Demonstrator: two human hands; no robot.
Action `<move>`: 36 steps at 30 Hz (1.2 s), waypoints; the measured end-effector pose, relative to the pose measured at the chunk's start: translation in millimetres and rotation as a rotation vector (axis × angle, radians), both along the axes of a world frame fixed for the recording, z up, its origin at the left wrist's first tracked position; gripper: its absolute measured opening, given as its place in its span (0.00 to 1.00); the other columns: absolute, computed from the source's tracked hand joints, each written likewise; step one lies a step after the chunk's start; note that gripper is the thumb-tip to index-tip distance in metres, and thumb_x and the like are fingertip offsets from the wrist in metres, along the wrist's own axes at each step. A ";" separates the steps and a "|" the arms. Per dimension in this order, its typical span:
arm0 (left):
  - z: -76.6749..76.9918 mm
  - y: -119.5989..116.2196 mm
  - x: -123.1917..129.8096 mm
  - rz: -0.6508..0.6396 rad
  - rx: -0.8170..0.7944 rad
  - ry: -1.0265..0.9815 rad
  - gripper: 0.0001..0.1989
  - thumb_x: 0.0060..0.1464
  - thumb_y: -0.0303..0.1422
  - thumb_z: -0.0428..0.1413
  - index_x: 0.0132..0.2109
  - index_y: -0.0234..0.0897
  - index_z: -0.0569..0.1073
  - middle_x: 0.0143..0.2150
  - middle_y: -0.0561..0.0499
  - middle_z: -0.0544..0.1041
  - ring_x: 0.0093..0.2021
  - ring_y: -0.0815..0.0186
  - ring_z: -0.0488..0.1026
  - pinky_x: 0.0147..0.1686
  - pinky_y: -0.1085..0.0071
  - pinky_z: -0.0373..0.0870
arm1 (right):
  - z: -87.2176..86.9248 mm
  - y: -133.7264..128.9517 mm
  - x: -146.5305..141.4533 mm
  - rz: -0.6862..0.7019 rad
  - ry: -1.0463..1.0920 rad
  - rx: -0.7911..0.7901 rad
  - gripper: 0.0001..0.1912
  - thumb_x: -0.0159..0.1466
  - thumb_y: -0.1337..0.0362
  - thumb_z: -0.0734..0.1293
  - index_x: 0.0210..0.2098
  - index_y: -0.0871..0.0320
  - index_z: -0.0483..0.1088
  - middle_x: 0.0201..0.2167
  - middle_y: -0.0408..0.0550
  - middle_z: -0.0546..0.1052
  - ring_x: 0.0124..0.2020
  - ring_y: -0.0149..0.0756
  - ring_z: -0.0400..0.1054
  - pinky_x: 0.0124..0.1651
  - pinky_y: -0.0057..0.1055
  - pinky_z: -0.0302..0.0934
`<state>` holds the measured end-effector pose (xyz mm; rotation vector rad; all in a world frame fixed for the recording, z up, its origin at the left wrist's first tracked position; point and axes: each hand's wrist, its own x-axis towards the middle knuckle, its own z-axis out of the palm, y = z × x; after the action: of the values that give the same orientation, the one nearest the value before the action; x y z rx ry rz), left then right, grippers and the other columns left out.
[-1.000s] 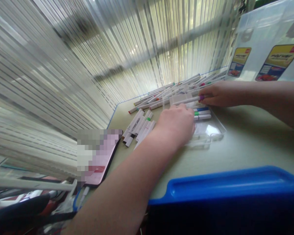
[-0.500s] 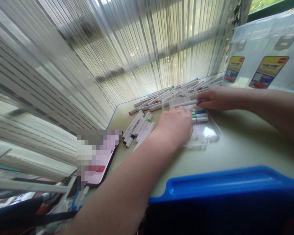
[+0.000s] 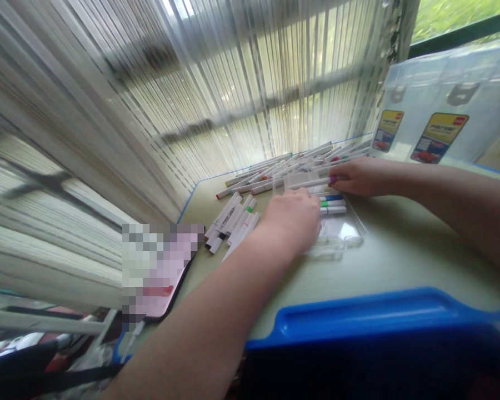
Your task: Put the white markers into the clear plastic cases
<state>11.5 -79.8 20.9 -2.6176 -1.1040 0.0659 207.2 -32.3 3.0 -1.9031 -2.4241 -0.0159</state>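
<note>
My right hand [image 3: 352, 176] pinches the purple end of a white marker [image 3: 312, 183], which lies level over a clear plastic case [image 3: 337, 230]. Over the left side of that case is my left hand [image 3: 294, 216], back upward; its fingertips are hidden, so what they hold does not show. Markers with blue and green bands [image 3: 332, 204] rest in the case, between my hands. Behind them spreads a loose pile of white markers [image 3: 275, 166]. Another group of markers [image 3: 233, 219] lies left of my left hand.
A phone [image 3: 166, 272] with a cable lies at the table's left edge. Clear boxes with marker labels [image 3: 437, 133] stand at the back right. The table [image 3: 391, 255] has a blue front rim [image 3: 366, 314]. Striped curtains hang behind it.
The view has shifted slightly, so the table and hands appear a little further left and lower. Both hands keep nearly the same place over the case.
</note>
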 end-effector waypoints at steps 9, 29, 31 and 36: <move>0.2 0.5 -0.1 -0.004 0.015 0.009 0.14 0.58 0.37 0.48 0.47 0.35 0.70 0.45 0.43 0.72 0.47 0.57 0.70 0.41 0.64 0.70 | 1.3 -0.4 -2.2 0.002 -0.008 0.022 0.16 0.62 0.60 0.55 0.39 0.58 0.72 0.33 0.52 0.76 0.31 0.41 0.68 0.33 0.32 0.55; 0.9 1.8 -0.7 -0.016 0.030 0.012 0.14 0.59 0.35 0.46 0.47 0.35 0.70 0.44 0.43 0.72 0.45 0.57 0.71 0.38 0.64 0.71 | 2.9 0.4 -0.9 0.024 0.016 0.013 0.15 0.61 0.60 0.56 0.38 0.57 0.72 0.33 0.54 0.76 0.32 0.41 0.68 0.32 0.32 0.56; 1.3 1.4 -0.7 -0.011 0.031 0.017 0.14 0.60 0.34 0.45 0.47 0.35 0.70 0.44 0.43 0.72 0.45 0.57 0.71 0.39 0.64 0.71 | 3.2 0.4 -1.4 0.029 0.017 0.014 0.14 0.60 0.61 0.56 0.37 0.57 0.72 0.33 0.53 0.76 0.32 0.41 0.68 0.32 0.32 0.56; 2.2 1.4 -0.9 -0.006 0.040 0.022 0.14 0.60 0.35 0.45 0.47 0.35 0.71 0.43 0.43 0.72 0.45 0.58 0.71 0.40 0.63 0.71 | 5.7 -1.0 -2.6 0.012 0.018 0.022 0.15 0.60 0.61 0.56 0.38 0.57 0.72 0.33 0.50 0.77 0.32 0.38 0.68 0.33 0.29 0.55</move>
<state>10.6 -78.4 23.1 -2.5790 -1.0787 0.0710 204.6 -33.3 8.7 -1.8711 -2.4142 -0.0244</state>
